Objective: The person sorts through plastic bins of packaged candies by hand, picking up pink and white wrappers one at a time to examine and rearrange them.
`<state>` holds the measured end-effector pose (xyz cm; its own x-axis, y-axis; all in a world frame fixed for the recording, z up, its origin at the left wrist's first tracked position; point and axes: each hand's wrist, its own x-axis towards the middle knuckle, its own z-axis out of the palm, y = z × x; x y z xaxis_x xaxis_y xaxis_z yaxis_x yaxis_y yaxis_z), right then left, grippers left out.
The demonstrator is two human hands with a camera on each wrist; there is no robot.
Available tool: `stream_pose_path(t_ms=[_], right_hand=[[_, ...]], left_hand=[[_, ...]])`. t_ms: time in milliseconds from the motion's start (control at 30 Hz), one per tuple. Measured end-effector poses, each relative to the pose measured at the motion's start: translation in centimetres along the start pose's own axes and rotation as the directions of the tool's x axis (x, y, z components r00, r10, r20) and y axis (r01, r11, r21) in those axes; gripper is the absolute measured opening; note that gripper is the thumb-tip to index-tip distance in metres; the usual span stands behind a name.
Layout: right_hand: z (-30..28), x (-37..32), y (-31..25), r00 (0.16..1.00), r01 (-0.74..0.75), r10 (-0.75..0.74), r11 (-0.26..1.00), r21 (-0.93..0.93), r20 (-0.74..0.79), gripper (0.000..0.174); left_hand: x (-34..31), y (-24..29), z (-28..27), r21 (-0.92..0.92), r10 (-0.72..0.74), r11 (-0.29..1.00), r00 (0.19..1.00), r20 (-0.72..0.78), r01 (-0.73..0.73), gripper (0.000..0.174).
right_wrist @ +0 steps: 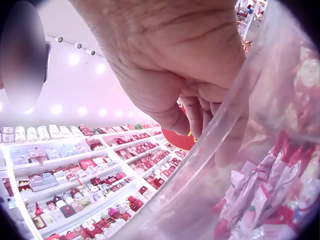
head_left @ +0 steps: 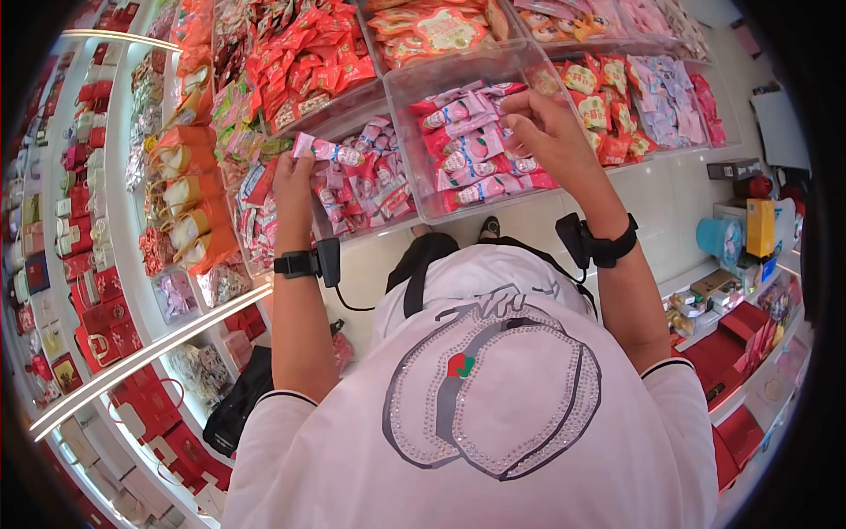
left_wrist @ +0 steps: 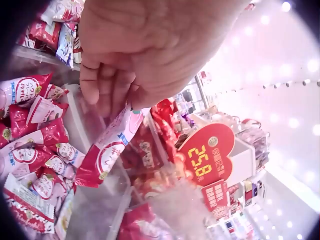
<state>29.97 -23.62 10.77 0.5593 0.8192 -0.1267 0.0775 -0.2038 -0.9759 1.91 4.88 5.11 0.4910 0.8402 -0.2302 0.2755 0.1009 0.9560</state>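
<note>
One bin wall (head_left: 402,141) parts left hand (head_left: 293,182), pinching a packet (head_left: 339,153), from relaxed right hand (head_left: 552,139).

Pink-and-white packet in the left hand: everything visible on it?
The narrow pink-and-white packet looks like glossy film, printed with characters and a blue mark; its free end is deep pink. The left hand pinches the other end, holding it above similar packets in a clear plastic bin. Contents hidden.

Two hands (head_left: 293,189) (head_left: 557,141); two wrist cameras (head_left: 328,262) (head_left: 573,231); one pinched packet (head_left: 333,152)
</note>
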Motion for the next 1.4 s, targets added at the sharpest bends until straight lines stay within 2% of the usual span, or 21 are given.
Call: stream_pose_path(t_ms=[67, 200, 300, 400, 533, 633, 733, 800, 833, 933, 1033, 1133, 1233, 1333, 1400], right_hand=[[0.3, 0.2, -0.1, 0.999, 0.037, -0.037, 0.999, 0.005, 0.019, 0.025], [1.3, 0.2, -1.2, 0.992, 0.004, -0.020, 0.991, 0.133, 0.124, 0.029], [2.0, 0.2, -2.2, 0.976, -0.027, -0.014, 0.982, 0.187, 0.217, 0.036], [2.7, -0.2, -2.8, 0.963, -0.044, -0.029, 0.964, 0.263, 0.267, 0.044], [2.5, -0.4, -2.0, 0.958, -0.053, -0.038, 0.950, 0.307, 0.284, 0.043], [1.5, -0.8, -1.4, 0.974, -0.057, -0.013, 0.952, 0.301, 0.226, 0.032], [0.4, -1.3, -1.1, 0.980, -0.072, 0.009, 0.949, 0.307, 0.200, 0.028], [-0.2, -1.6, -0.9, 0.981, -0.087, 0.028, 0.948, 0.305, 0.192, 0.027], [-0.4, -1.8, -0.9, 0.981, -0.095, 0.038, 0.948, 0.303, 0.189, 0.026], [-1.2, -2.2, -1.2, 0.979, -0.111, 0.062, 0.962, 0.251, 0.193, 0.024], [-2.4, -2.2, -1.2, 0.990, -0.028, 0.008, 0.990, 0.140, 0.138, 0.024], [-3.4, -1.9, -1.3, 0.998, 0.049, -0.054, 0.988, 0.146, 0.026, 0.023], [-3.8, -1.6, -1.5, 0.994, 0.103, -0.107, 0.983, 0.152, 0.019, 0.024], [-4.3, -1.5, -1.9, 0.991, 0.126, -0.127, 0.992, 0.028, 0.044, 0.026], [-4.4, -1.6, -1.6, 0.994, 0.101, -0.099, 0.994, -0.043, 0.049, 0.027]], left_hand=[[-1.1, 1.7, 0.2, -0.131, -0.017, 0.991, 1.000, 0.026, 0.020, 0.020], [-3.6, 5.4, 2.0, -0.378, -0.002, 0.925, 0.995, 0.098, 0.039, 0.018], [-5.0, 7.5, 4.5, -0.474, 0.023, 0.878, 0.985, 0.173, 0.063, 0.015], [-5.9, 8.3, 7.3, -0.498, 0.040, 0.859, 0.956, 0.292, 0.116, 0.016], [-6.3, 8.1, 10.5, -0.509, 0.035, 0.840, 0.917, 0.397, 0.188, 0.019], [-6.6, 8.2, 11.6, -0.434, 0.000, 0.879, 0.910, 0.415, 0.198, 0.019], [-6.8, 9.0, 12.5, -0.287, 0.028, 0.955, 0.942, 0.334, 0.074, 0.025], [-6.8, 9.7, 13.0, -0.087, 0.173, 0.984, 0.932, 0.318, -0.153, 0.031], [-6.8, 10.0, 13.2, 0.013, 0.247, 0.964, 0.915, 0.320, -0.265, 0.034], [-6.4, 10.5, 13.9, 0.167, 0.320, 0.893, 0.851, 0.416, -0.417, 0.036], [-5.6, 12.0, 14.0, 0.388, 0.302, 0.747, 0.795, 0.526, -0.540, 0.032], [-5.1, 13.4, 14.6, 0.423, 0.284, 0.674, 0.741, 0.608, -0.606, 0.027], [-4.7, 15.0, 16.0, 0.393, 0.359, 0.460, 0.571, 0.738, -0.797, 0.026], [-4.8, 16.2, 17.5, 0.341, 0.342, 0.355, 0.461, 0.819, -0.870, 0.022], [-4.3, 16.0, 18.5, 0.335, 0.267, 0.304, 0.417, 0.869, -0.892, 0.021]])
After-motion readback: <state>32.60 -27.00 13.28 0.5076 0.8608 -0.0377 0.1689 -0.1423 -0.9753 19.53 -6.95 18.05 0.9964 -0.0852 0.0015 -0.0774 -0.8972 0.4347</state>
